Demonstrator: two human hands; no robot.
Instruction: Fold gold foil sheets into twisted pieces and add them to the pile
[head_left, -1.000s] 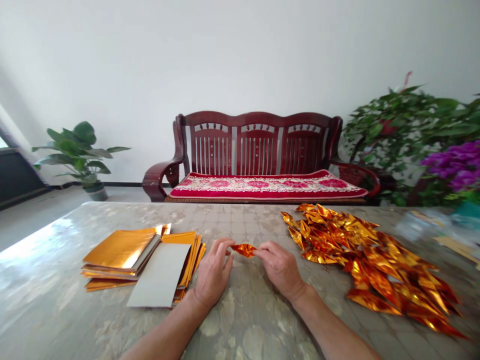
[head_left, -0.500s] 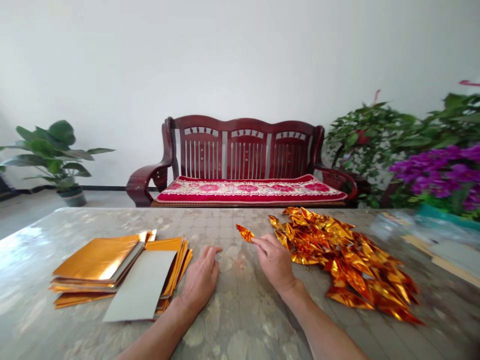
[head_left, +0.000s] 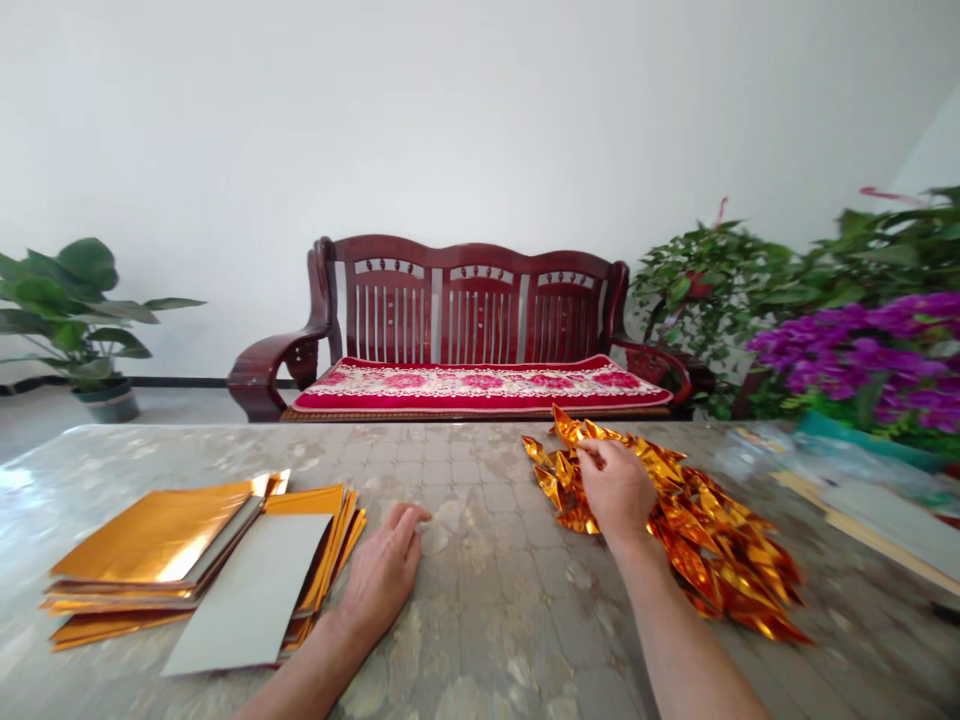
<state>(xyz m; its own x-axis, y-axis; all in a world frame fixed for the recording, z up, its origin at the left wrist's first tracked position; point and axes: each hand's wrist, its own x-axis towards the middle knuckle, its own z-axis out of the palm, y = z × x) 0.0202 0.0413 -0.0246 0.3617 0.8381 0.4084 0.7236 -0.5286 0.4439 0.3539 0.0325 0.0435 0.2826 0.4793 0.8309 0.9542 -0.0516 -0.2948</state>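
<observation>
My left hand (head_left: 384, 568) rests on the table beside the paper stacks, holding nothing, its fingers loosely bent. To its left lie a stack of gold foil sheets (head_left: 157, 530) and a second stack topped by a sheet with its pale grey back (head_left: 251, 590) facing up. My right hand (head_left: 619, 490) is over the far left part of a heap of folded gold foil ingots (head_left: 720, 540). Its fingers are pinched on a pointed foil ingot (head_left: 565, 424) at the heap's far edge; the fingertips partly hide the contact.
The patterned table (head_left: 480, 600) reaches across the view. Clear plastic bags (head_left: 757, 450) and pale boards (head_left: 892, 520) lie at its right, near purple flowers (head_left: 862, 350). A wooden bench (head_left: 480, 310) with a red cover stands behind; a potted plant (head_left: 82, 310) stands at left.
My right hand has carried the foil ingot from the middle of the table rightward onto the heap. My left hand stays beside the stacks. The whole view has shifted slightly.
</observation>
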